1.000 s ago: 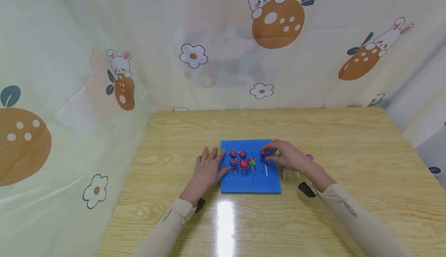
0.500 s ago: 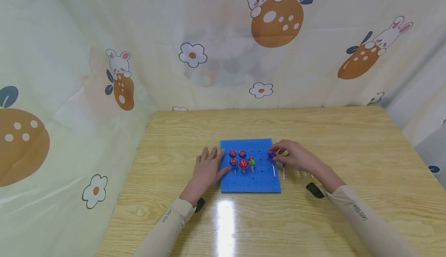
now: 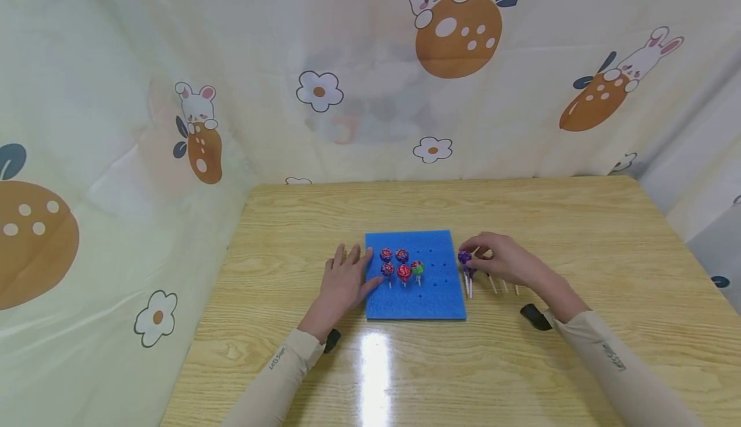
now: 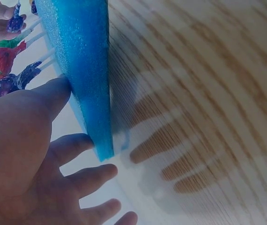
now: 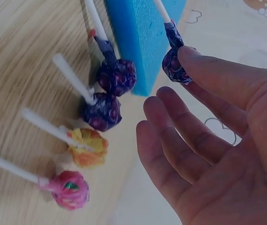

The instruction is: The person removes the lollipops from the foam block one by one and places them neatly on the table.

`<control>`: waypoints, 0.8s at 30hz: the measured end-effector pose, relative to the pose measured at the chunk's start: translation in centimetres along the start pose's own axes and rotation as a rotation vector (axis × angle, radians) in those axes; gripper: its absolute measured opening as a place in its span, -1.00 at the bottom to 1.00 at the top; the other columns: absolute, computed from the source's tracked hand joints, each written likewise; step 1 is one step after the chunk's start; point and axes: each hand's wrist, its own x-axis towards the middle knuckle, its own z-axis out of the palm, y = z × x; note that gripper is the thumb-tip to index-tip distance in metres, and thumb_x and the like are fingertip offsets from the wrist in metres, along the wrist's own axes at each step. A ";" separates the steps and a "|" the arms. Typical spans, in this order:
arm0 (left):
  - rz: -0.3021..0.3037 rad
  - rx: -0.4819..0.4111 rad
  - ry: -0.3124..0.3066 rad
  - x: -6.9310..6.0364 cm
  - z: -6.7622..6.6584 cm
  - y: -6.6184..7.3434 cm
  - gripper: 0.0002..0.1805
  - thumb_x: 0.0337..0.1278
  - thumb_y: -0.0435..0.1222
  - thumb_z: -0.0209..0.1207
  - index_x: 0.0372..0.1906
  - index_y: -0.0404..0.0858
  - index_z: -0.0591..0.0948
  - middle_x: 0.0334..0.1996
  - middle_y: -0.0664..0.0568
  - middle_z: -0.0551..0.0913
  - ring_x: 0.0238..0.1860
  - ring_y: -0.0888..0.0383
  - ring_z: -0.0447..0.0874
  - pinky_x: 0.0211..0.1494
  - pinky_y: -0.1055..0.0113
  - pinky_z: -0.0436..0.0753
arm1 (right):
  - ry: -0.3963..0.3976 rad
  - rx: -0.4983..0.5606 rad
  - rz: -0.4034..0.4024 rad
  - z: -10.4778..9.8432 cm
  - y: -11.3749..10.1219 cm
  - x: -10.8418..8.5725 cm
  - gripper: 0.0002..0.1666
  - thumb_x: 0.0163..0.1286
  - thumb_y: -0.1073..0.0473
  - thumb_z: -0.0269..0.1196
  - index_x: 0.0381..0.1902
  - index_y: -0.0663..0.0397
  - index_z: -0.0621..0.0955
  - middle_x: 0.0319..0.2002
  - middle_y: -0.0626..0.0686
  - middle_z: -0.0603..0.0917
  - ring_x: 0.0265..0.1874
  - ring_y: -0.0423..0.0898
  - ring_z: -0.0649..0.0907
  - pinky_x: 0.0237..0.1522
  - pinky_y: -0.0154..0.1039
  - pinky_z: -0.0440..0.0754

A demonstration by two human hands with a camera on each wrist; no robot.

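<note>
My right hand [image 3: 506, 265] pinches a purple-wrapped lollipop [image 5: 172, 65] by its head between thumb and index finger, its white stick hanging down just right of the blue foam board [image 3: 405, 306]. The other fingers of that hand are loosely bent. With spread fingers, my left hand [image 3: 341, 287] rests at the board's left edge; in the left wrist view its thumb touches the foam. Several lollipops stand upright in the board's left and middle part, among them a red one [image 3: 404, 273] and a green one [image 3: 417, 267]. Small holes dot the board's right part.
A row of loose lollipops lies on the wooden table [image 3: 278, 234] right of the board: two purple, a yellow one [image 5: 87, 147] and a pink one [image 5: 70, 190]. A printed curtain [image 3: 370, 118] hangs behind and to the left.
My right hand has carried the purple lollipop rightward, from over the board to beyond its right edge. The left hand and the standing lollipops stay in place.
</note>
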 end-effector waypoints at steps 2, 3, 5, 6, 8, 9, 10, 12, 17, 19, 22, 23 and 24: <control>-0.003 0.007 -0.003 0.0 0.1 -0.1 -0.24 0.37 0.22 0.05 0.54 -0.02 0.29 0.53 -0.14 0.28 0.57 -0.27 0.06 0.47 -0.21 0.30 | 0.008 0.002 -0.001 -0.2 0.1 -0.2 -0.63 0.42 0.27 0.28 0.14 0.25 0.62 -0.02 0.17 0.69 -0.07 0.09 0.70 -0.20 -0.15 0.67; -0.004 0.009 -0.005 0.1 0.1 -0.1 -0.24 0.38 0.22 0.04 0.55 -0.01 0.29 0.53 -0.13 0.27 0.57 -0.27 0.06 0.47 -0.21 0.30 | 0.013 0.001 -0.003 -0.3 0.2 -0.3 -0.63 0.41 0.27 0.28 0.15 0.25 0.62 -0.01 0.18 0.69 -0.06 0.10 0.70 -0.19 -0.14 0.67; -0.006 0.014 -0.008 0.1 0.2 -0.2 -0.23 0.38 0.23 0.03 0.55 -0.01 0.28 0.54 -0.13 0.27 0.57 -0.26 0.06 0.47 -0.20 0.30 | 0.020 -0.005 -0.004 -0.5 0.3 -0.4 -0.62 0.41 0.27 0.29 0.15 0.25 0.62 0.00 0.18 0.69 -0.05 0.11 0.69 -0.17 -0.12 0.67; -0.006 0.015 -0.009 0.2 0.2 -0.2 -0.23 0.38 0.23 0.03 0.55 0.00 0.27 0.54 -0.12 0.27 0.57 -0.26 0.06 0.47 -0.20 0.30 | 0.023 -0.008 -0.004 -0.5 0.4 -0.5 -0.62 0.41 0.27 0.29 0.15 0.25 0.62 0.00 0.18 0.69 -0.05 0.11 0.69 -0.16 -0.11 0.66; -0.006 0.016 -0.010 0.2 0.3 -0.2 -0.23 0.38 0.24 0.03 0.55 0.00 0.27 0.54 -0.12 0.26 0.58 -0.26 0.05 0.47 -0.20 0.30 | 0.025 -0.016 -0.004 -0.7 0.4 -0.6 -0.63 0.40 0.28 0.29 0.14 0.24 0.62 0.00 0.18 0.70 -0.05 0.12 0.69 -0.15 -0.07 0.67; -0.006 0.016 -0.010 0.2 0.3 -0.2 -0.23 0.38 0.24 0.02 0.55 0.00 0.27 0.54 -0.12 0.27 0.58 -0.26 0.05 0.47 -0.20 0.30 | 0.026 -0.021 0.001 -0.8 0.5 -0.6 -0.63 0.40 0.27 0.30 0.14 0.24 0.63 -0.01 0.18 0.70 -0.05 0.12 0.69 -0.15 -0.07 0.67; -0.004 0.017 -0.008 0.1 0.3 -0.2 -0.23 0.38 0.24 0.02 0.55 0.00 0.27 0.54 -0.12 0.27 0.57 -0.26 0.05 0.47 -0.20 0.30 | 0.024 -0.024 0.002 -0.9 0.5 -0.7 -0.63 0.40 0.27 0.29 0.14 0.24 0.63 -0.01 0.18 0.70 -0.05 0.12 0.70 -0.15 -0.07 0.67; -0.001 0.015 -0.004 0.1 0.2 -0.1 -0.23 0.37 0.24 0.03 0.55 0.00 0.28 0.53 -0.12 0.27 0.57 -0.26 0.06 0.47 -0.20 0.30 | 0.019 -0.032 0.002 -1.1 0.5 -0.8 -0.63 0.41 0.28 0.29 0.14 0.24 0.63 -0.01 0.18 0.71 -0.05 0.11 0.70 -0.14 -0.06 0.67; 0.009 0.016 0.007 0.0 0.2 -0.2 -0.24 0.38 0.23 0.03 0.55 -0.01 0.29 0.53 -0.14 0.28 0.57 -0.27 0.07 0.45 -0.21 0.32 | 0.001 -0.040 0.014 -1.7 0.9 -1.0 -0.62 0.42 0.27 0.27 0.16 0.25 0.62 0.00 0.19 0.71 -0.05 0.11 0.70 -0.15 -0.09 0.66; 0.014 0.015 0.013 -0.1 0.1 -0.2 -0.24 0.38 0.23 0.03 0.54 -0.02 0.30 0.52 -0.15 0.29 0.56 -0.28 0.08 0.45 -0.22 0.32 | -0.002 -0.048 0.025 -1.9 1.1 -1.1 -0.62 0.42 0.25 0.28 0.16 0.24 0.62 0.01 0.18 0.71 -0.04 0.11 0.70 -0.16 -0.11 0.66; 0.017 0.011 0.019 -0.2 0.1 -0.2 -0.24 0.37 0.24 0.03 0.54 -0.03 0.31 0.51 -0.16 0.30 0.56 -0.28 0.09 0.44 -0.22 0.33 | -0.008 -0.056 0.043 -2.2 1.3 -1.4 -0.61 0.42 0.24 0.28 0.17 0.22 0.63 0.01 0.17 0.71 -0.03 0.11 0.69 -0.17 -0.11 0.65; 0.017 0.009 0.019 -0.2 0.1 -0.2 -0.24 0.37 0.24 0.03 0.53 -0.03 0.31 0.51 -0.16 0.30 0.56 -0.28 0.09 0.44 -0.22 0.33 | -0.008 -0.061 0.049 -2.3 1.4 -1.5 -0.61 0.42 0.24 0.28 0.17 0.21 0.63 0.01 0.16 0.71 -0.03 0.11 0.69 -0.17 -0.11 0.65; 0.016 0.010 0.018 -0.2 0.1 -0.2 -0.24 0.38 0.24 0.03 0.54 -0.03 0.31 0.52 -0.16 0.30 0.56 -0.28 0.09 0.44 -0.22 0.32 | -0.009 -0.063 0.054 -2.4 1.5 -1.6 -0.62 0.42 0.24 0.28 0.16 0.21 0.63 0.01 0.16 0.71 -0.03 0.11 0.69 -0.16 -0.11 0.65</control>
